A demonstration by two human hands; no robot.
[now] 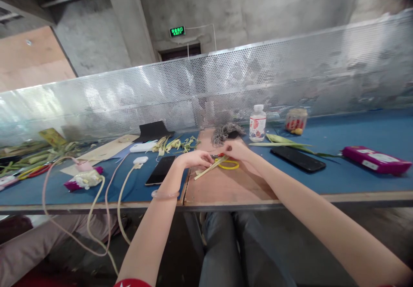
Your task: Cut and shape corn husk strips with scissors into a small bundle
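Over the bare wooden board (206, 190), my two hands work close together. My left hand (200, 159) has its fingers curled in a pinch on a narrow pale leaf strip (204, 173), which slants down to the left. Just right of it, my right hand (238, 150) is closed, fingertips pressed together near the strip's upper end; what lies between them is too small to make out. Under the hands lie scissors with yellow handles (232, 165), partly covered. A small red piece shows by the right fingertips. A grey yarn bundle (223, 133) lies just behind.
A dark tablet (160, 171) lies left, near dried leaf scraps (172, 145) and cables. Right are a white bottle (257, 123), a jar (296, 121), a green husk leaf (284, 140), a black phone (297, 158) and a purple pack (376, 160). Perforated metal panel (226, 76) stands behind.
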